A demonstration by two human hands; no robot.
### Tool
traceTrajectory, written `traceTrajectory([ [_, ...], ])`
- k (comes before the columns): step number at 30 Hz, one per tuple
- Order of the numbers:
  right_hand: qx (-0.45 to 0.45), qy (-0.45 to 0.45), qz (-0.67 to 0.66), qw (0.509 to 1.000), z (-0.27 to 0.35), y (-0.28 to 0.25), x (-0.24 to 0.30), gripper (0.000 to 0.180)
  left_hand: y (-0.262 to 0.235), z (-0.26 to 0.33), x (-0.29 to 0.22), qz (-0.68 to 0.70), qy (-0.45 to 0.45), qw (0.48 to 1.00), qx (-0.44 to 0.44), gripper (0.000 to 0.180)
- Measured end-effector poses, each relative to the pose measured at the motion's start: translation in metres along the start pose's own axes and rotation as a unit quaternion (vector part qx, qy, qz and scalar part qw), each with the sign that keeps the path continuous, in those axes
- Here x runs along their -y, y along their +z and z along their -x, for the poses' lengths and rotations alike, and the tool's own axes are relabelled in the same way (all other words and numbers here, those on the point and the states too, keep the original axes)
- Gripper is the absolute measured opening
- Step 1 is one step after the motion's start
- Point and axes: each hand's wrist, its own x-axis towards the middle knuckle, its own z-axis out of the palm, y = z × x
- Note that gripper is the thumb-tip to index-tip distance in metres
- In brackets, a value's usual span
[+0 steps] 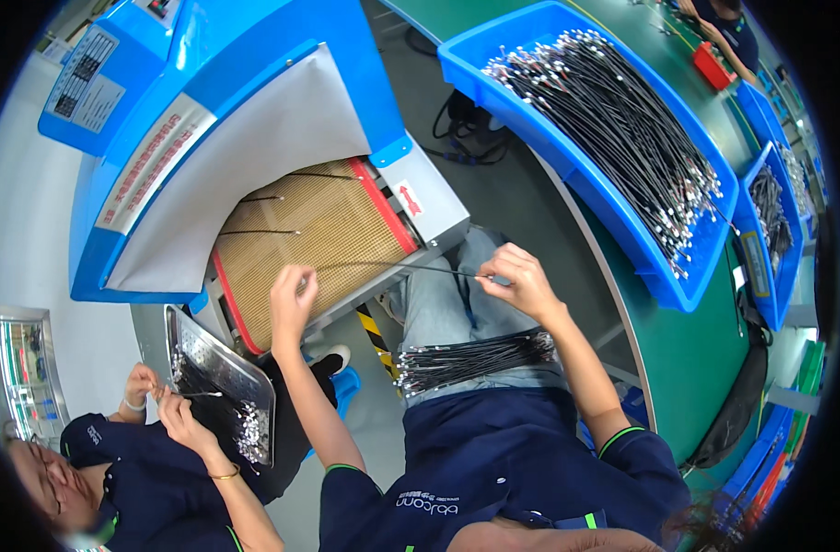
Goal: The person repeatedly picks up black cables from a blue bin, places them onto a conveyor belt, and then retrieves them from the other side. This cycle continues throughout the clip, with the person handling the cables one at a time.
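The left hand is pinching a thin black cable near one end, fingertips closed together. The right hand is holding the same cable near its other end, thumb and fingers closed on it. The cable is spanning the gap between both hands, passing before the near edge of a mesh conveyor belt. A bundle of similar cables is lying across the person's lap. A blue bin at right is holding many more.

black cable, tan mesh belt with red edges, blue bin, green table, yellow-and-black striped tape
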Motion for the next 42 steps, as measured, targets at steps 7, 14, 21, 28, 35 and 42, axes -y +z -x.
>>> traceTrajectory([
  [7,-0.087,0.008,-0.014,0.996,-0.045,0.088,0.008,0.015,-0.019,-0.079,0.078,-0.051,0.015,0.998,0.021,0.011],
  [14,-0.090,0.070,0.043,0.993,-0.060,0.136,0.006,0.014,-0.006,-0.120,0.127,-0.067,-0.016,0.994,0.090,0.015],
  [21,-0.096,0.061,0.010,0.993,-0.061,0.116,0.012,0.019,0.003,-0.118,0.139,-0.094,0.016,0.994,0.044,0.023],
  [28,0.159,0.182,-0.057,0.969,0.018,0.063,-0.013,0.024,0.013,-0.061,0.002,0.017,0.010,0.996,-0.093,0.020],
  [35,0.371,0.177,-0.024,0.911,0.090,0.048,-0.026,0.023,0.079,0.059,-0.057,0.176,-0.054,0.979,0.084,0.016],
  [42,0.372,0.190,0.000,0.909,0.096,0.054,-0.023,0.017,0.106,0.119,-0.044,0.167,-0.119,0.958,0.203,0.021],
])
